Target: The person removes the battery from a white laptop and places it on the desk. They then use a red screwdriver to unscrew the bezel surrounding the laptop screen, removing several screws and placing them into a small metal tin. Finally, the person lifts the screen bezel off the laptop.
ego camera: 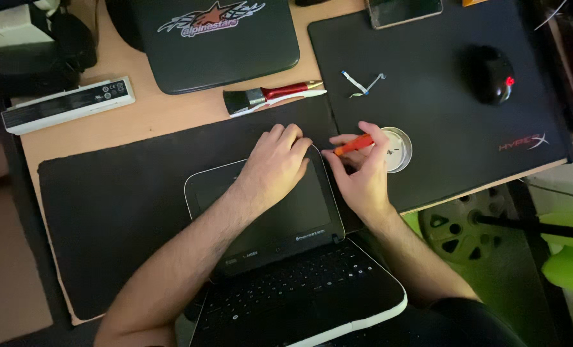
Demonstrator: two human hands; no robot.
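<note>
Orange screwdriver [352, 145] pinched in right hand [363, 173], left hand [275, 164] flat on laptop [280, 225].

The open laptop [286, 257] lies on a mat [119, 212], with a brush [267, 97] and a battery [68, 104] behind it, and a dish [397, 149], a mouse [490, 74] and a phone [403, 11] on the pad [440, 109] to its right.

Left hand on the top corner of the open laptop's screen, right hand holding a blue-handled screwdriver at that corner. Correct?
Not quite: the head view shows the screwdriver handle is orange-red, not blue. The rest holds: left hand rests on the laptop screen's top corner, right hand holds the tool there.
</note>
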